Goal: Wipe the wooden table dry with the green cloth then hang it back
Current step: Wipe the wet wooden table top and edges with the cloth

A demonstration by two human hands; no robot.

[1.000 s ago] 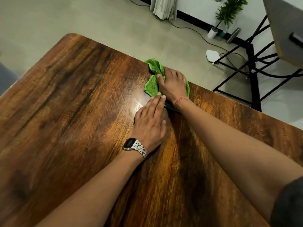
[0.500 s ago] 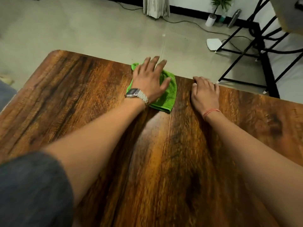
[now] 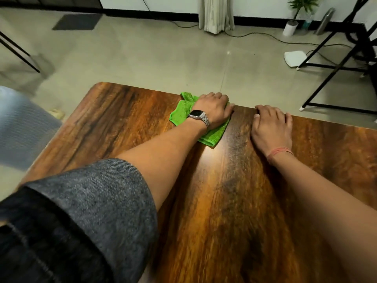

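Note:
The green cloth (image 3: 181,114) lies crumpled at the far edge of the wooden table (image 3: 224,201). My left hand (image 3: 212,109), with a metal watch on the wrist, presses down on the cloth, and its fingers bend over the table's far edge with cloth under them. My right hand (image 3: 271,127), with a red thread on the wrist, rests palm down on bare wood just to the right. Its fingertips drop over the same edge. A pale sheen on the wood runs toward me from the cloth.
Beyond the table is tiled floor with cables (image 3: 255,34) and a white flat object (image 3: 294,58). Black metal frame legs (image 3: 326,70) stand at the right. A potted plant (image 3: 291,27) and a curtain (image 3: 216,15) are by the far wall. A grey seat (image 3: 22,127) sits at the left.
My right hand left the cloth and moved right onto bare wood. My left hand took over the cloth, slid it to the far edge, and its fingers went from straight to bent over the edge.

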